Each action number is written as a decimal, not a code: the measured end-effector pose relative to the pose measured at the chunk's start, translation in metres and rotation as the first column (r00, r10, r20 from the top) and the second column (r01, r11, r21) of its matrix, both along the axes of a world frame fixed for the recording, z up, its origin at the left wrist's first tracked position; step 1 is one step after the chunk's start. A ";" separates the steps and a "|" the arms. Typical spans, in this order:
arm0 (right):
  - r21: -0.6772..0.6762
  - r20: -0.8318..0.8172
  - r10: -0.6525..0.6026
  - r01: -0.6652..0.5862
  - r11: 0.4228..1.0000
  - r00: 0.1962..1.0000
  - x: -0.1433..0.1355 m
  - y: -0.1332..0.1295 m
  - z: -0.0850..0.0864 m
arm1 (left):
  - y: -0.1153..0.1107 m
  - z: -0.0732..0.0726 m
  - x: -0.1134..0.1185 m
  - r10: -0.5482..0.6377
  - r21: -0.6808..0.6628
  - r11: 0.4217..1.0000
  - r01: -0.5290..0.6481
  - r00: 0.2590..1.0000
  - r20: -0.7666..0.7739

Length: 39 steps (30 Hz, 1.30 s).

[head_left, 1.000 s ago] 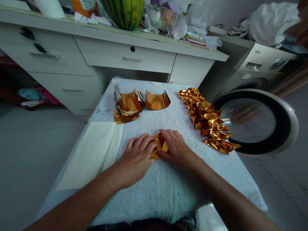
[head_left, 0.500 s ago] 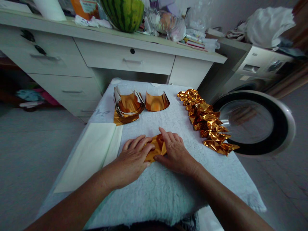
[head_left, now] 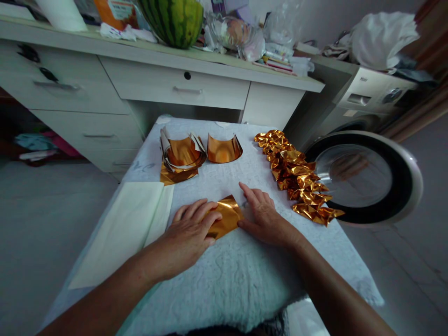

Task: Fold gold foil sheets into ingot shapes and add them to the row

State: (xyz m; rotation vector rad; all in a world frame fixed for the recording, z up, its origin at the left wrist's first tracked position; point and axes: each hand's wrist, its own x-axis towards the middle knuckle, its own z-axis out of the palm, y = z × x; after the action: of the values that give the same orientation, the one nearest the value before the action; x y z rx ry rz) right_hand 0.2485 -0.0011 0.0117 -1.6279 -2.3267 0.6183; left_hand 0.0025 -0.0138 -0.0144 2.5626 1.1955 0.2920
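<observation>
A folded sheet of gold foil paper [head_left: 227, 217] lies on the cloth-covered table between my hands. Spread flat, my left hand [head_left: 191, 233] covers its left part and presses on it. My right hand [head_left: 264, 217] rests just to the right with fingers apart, its thumb at the paper's right edge. Farther back stand a curled stack of gold foil sheets [head_left: 182, 151] and another curved gold sheet [head_left: 224, 150]. On the right runs a row of folded gold foil pieces [head_left: 292, 170]. Pale yellow paper sheets [head_left: 119, 224] lie left of my left hand.
A white drawer cabinet [head_left: 154, 84] stands behind the table, with a cut watermelon [head_left: 175, 21] and plastic bags on top. To the right, the open round door [head_left: 402, 177] of a washing machine [head_left: 371, 95] reaches close to the table's edge.
My right hand has slid right, off the gold foil paper, uncovering more of its right side. My left hand stays pressed on the paper. The whole view has shifted slightly.
</observation>
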 end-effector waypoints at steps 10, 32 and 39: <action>-0.025 -0.011 0.018 -0.019 1.000 1.000 0.007 -0.001 0.001 | 0.001 0.003 0.000 -0.004 -0.018 1.000 0.004 1.000 -0.016; 0.134 -0.156 0.338 -0.319 0.938 0.928 -0.009 0.010 -0.001 | 0.006 0.019 0.008 0.006 0.115 0.993 -0.029 0.980 0.197; 0.286 -0.209 0.282 -0.217 0.933 0.936 -0.017 0.006 -0.017 | 0.008 0.019 0.009 -0.110 0.256 0.966 0.033 0.949 0.295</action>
State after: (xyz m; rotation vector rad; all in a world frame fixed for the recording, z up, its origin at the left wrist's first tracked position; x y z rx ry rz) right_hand 0.2312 0.0050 -0.0048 -1.0823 -2.3293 0.5056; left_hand 0.0119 -0.0057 0.0044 2.6294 1.0006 0.8389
